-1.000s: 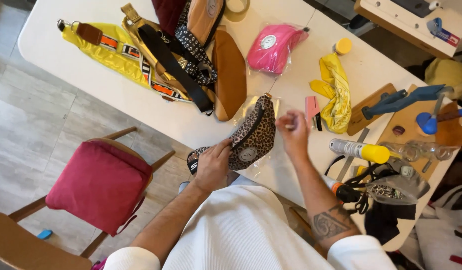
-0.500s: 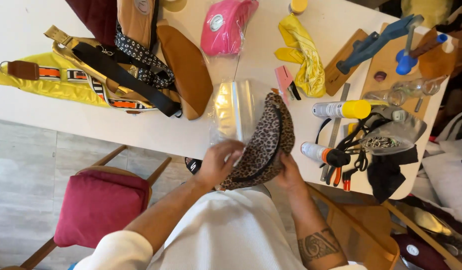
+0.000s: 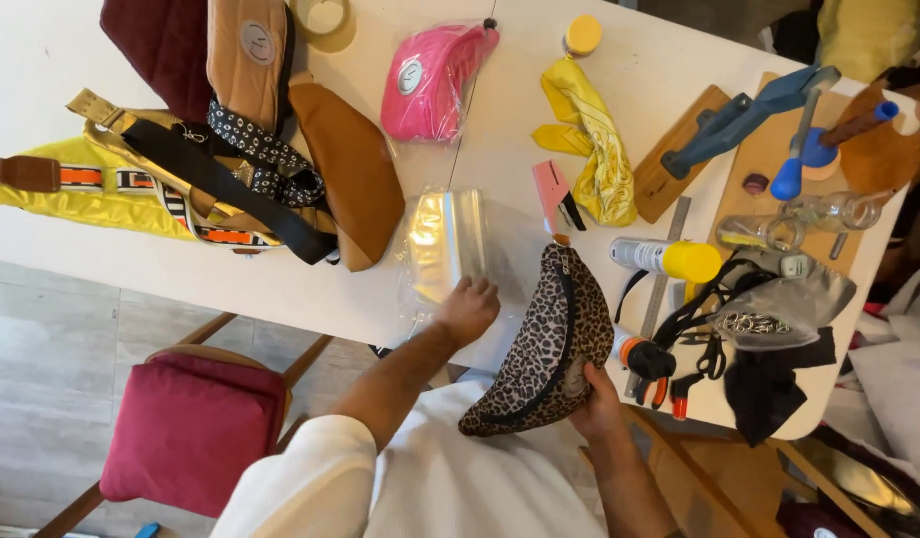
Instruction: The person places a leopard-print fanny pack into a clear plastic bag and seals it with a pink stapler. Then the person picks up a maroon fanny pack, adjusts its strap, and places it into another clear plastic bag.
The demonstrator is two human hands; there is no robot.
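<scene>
My right hand (image 3: 596, 401) grips the lower edge of a leopard-print belt bag (image 3: 551, 344), held over the near edge of the white table (image 3: 599, 120). My left hand (image 3: 469, 307) rests with curled fingers on the near edge of a clear plastic bag (image 3: 450, 244) that lies flat on the table, just left of the leopard bag.
A tan bag (image 3: 350, 169), a yellow bag with striped straps (image 3: 111, 189) and a pink bag in plastic (image 3: 430, 80) lie on the table's left and back. A yellow cloth (image 3: 594, 134), a spray can with yellow cap (image 3: 669, 259), tools and scissors crowd the right. A red-cushioned chair (image 3: 186, 423) stands at lower left.
My left hand has let go of the leopard bag and moved onto the clear plastic bag. My right hand now holds the leopard bag alone, lower and to the right.
</scene>
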